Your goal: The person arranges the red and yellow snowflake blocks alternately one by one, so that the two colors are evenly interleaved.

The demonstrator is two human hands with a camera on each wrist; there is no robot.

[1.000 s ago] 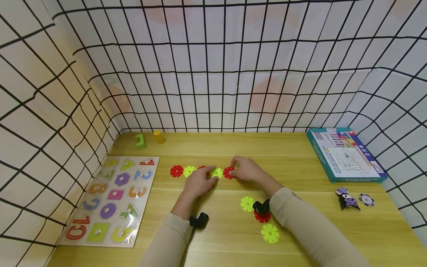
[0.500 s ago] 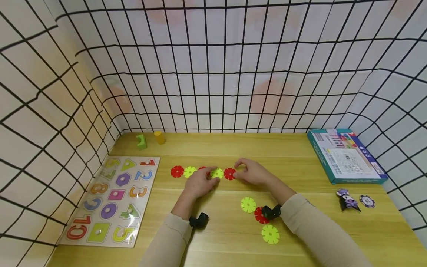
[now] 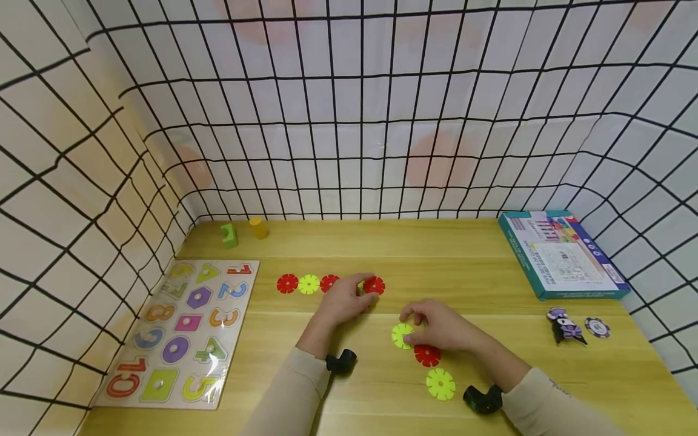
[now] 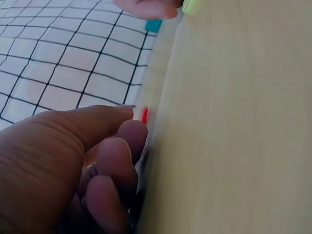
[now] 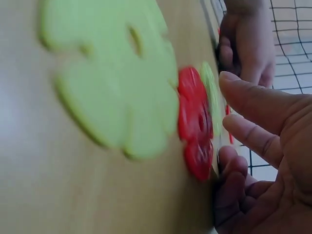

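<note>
Flower-shaped plastic discs lie flat on the wooden table, several in a row at the back: a red disc (image 3: 287, 283), a yellow-green disc (image 3: 309, 284), another red disc (image 3: 329, 283), then a yellow one mostly hidden by my left hand (image 3: 348, 298). The index finger of that hand reaches over the red end disc (image 3: 375, 285), thumb apart from it. Nearer me, my right hand (image 3: 439, 325) has its thumb at a yellow disc (image 3: 401, 336), fingers spread from the thumb. Beside it lie a red disc (image 3: 427, 356) and a large-looking yellow disc (image 5: 107, 78).
At left lies a number-and-shape puzzle board (image 3: 248, 283). Behind it stand a green block (image 3: 229, 235) and a yellow cylinder (image 3: 258, 228). A boxed set (image 3: 564, 254), a small dark figure (image 3: 566, 327) and a round chip (image 3: 597, 327) lie at right. Black-lined white walls surround the table.
My right hand has left the red end disc and come down toward me to the loose yellow disc. My left hand has shifted right along the row, to the red end disc.
</note>
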